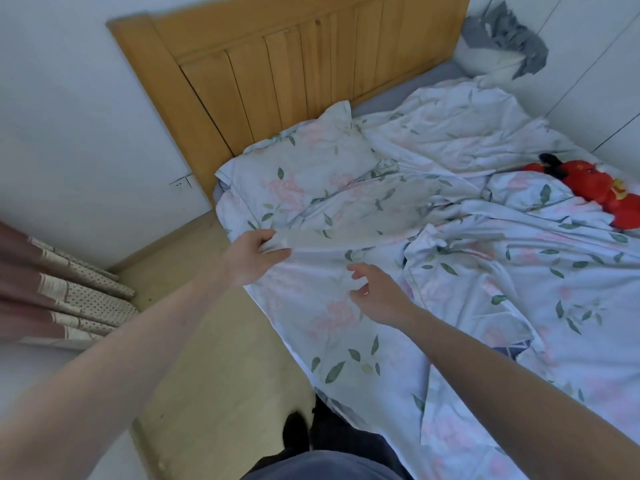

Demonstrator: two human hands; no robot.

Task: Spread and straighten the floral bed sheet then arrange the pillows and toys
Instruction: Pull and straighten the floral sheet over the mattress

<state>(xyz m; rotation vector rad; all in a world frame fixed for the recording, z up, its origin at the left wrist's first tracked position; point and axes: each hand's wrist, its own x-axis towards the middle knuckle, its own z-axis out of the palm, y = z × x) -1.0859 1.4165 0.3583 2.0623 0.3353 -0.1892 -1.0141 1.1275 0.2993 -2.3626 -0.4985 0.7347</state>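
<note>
The floral bed sheet (467, 271), pale blue with pink flowers and green leaves, lies rumpled across the bed. My left hand (254, 256) pinches a fold of it at the bed's left edge, lifting the fabric slightly. My right hand (375, 292) hovers just above the sheet to the right, fingers loosely curled and holding nothing. A pillow (298, 171) in matching floral cloth leans near the headboard. A red plush toy (599, 192) with a black part lies at the right, partly tucked among the folds. A grey and white pillow (498, 53) sits in the far corner.
The wooden headboard (277, 64) stands against the white wall. A strip of wooden floor (207, 323) runs along the bed's left side, with curtains (69, 296) at the far left. White wardrobe doors (588, 81) line the right side. My legs stand close to the bed edge.
</note>
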